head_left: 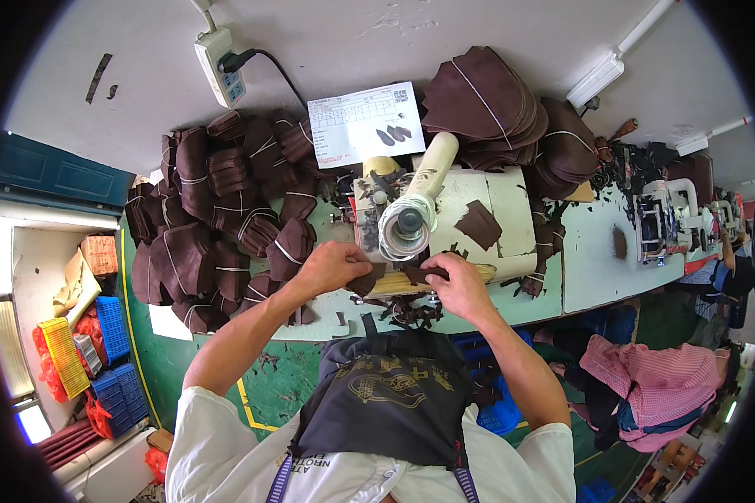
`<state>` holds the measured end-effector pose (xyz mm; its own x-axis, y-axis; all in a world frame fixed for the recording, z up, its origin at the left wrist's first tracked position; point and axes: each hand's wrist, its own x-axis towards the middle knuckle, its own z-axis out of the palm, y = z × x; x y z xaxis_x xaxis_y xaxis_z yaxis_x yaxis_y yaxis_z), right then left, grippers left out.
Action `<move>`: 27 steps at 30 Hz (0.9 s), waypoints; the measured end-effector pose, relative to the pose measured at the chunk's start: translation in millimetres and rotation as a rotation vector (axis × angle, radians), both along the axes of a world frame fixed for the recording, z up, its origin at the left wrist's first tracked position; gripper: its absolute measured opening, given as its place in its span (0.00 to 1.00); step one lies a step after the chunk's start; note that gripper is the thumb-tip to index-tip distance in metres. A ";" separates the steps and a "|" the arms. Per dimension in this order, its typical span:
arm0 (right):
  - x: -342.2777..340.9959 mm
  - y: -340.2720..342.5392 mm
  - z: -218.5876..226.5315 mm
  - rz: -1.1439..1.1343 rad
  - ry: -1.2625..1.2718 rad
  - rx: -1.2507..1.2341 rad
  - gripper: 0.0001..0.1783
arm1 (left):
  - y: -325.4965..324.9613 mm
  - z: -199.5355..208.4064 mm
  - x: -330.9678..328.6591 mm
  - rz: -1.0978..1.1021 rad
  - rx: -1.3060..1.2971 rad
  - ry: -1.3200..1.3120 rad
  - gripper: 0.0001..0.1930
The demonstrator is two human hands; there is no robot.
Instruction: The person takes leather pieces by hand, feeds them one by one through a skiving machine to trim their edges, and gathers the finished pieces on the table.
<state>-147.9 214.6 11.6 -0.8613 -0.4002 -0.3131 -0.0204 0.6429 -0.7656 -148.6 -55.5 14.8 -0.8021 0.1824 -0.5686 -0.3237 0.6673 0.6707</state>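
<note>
My left hand (334,270) pinches a dark brown leather piece (366,279) at the front left of a cream bench machine (512,226). Just right of the machine's working head, my right hand (460,289) has its fingers closed on another small brown leather piece (418,274). Whether the two pieces join under the head cannot be made out. A loose brown leather piece (479,224) rests on the machine's top. Between and below my hands, dark leather scraps (409,313) hang at the table's front edge.
Several string-tied bundles of brown leather (184,256) crowd the table's left side. Larger leather stacks (482,101) stand behind the machine, near a printed sheet (367,126). At right sits another machine (663,220), with a person in a pink checked top (646,377) nearby.
</note>
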 end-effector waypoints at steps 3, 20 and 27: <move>-0.8 -9.5 6.3 0.005 0.102 -0.077 0.14 | 16.3 1.3 -5.8 0.007 -0.072 -0.021 0.14; -3.8 -15.5 -0.2 -0.056 0.065 -0.075 0.12 | 16.4 4.0 -7.7 -0.032 0.001 -0.017 0.17; 0.5 0.9 4.7 -0.048 -0.104 -0.069 0.11 | -5.0 -16.7 6.7 0.031 0.043 0.069 0.16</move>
